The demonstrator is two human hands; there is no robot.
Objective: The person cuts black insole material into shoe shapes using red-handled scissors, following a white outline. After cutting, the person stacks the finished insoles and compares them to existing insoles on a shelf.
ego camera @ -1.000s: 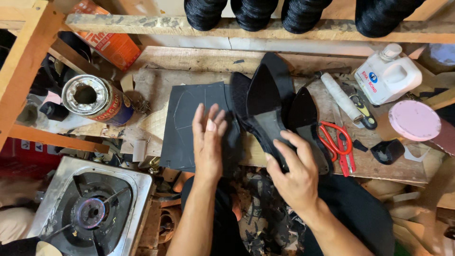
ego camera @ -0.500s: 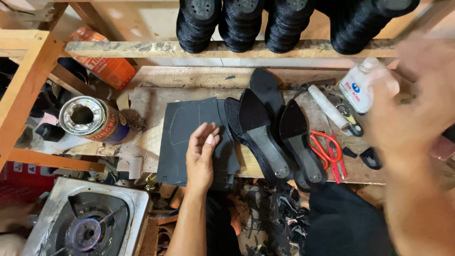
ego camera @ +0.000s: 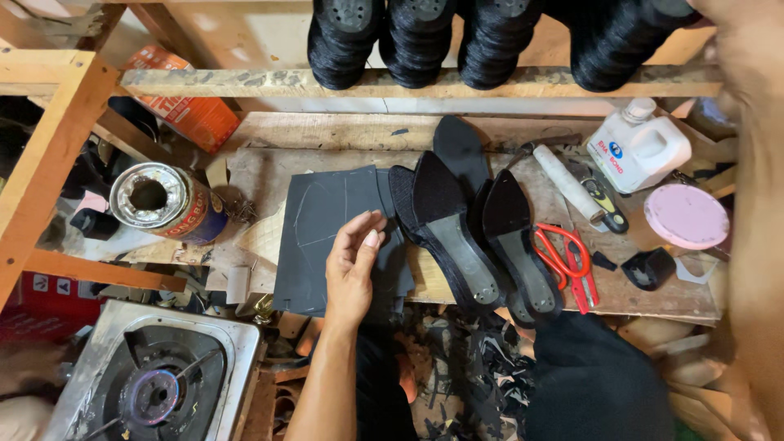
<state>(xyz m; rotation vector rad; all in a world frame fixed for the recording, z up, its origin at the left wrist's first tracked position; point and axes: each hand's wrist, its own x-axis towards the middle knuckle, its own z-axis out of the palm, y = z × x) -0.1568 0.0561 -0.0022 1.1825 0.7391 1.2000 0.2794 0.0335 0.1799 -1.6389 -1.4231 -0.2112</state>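
since a second ago the right hand has lifted off the soles, blurred, grip unreadable. left hand lies loosely open on the thin black sheet on the bench; it looks floppy, best pinched at an edge.

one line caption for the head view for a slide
Left hand rests on a dark sheet beside black shoe soles; right arm raised, blurred.

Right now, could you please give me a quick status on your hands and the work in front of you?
Left hand resting on dark sheet. Right arm raised at the edge, blurred; grip unclear. Shoe soles beside the sheet. Red scissors lying untouched.
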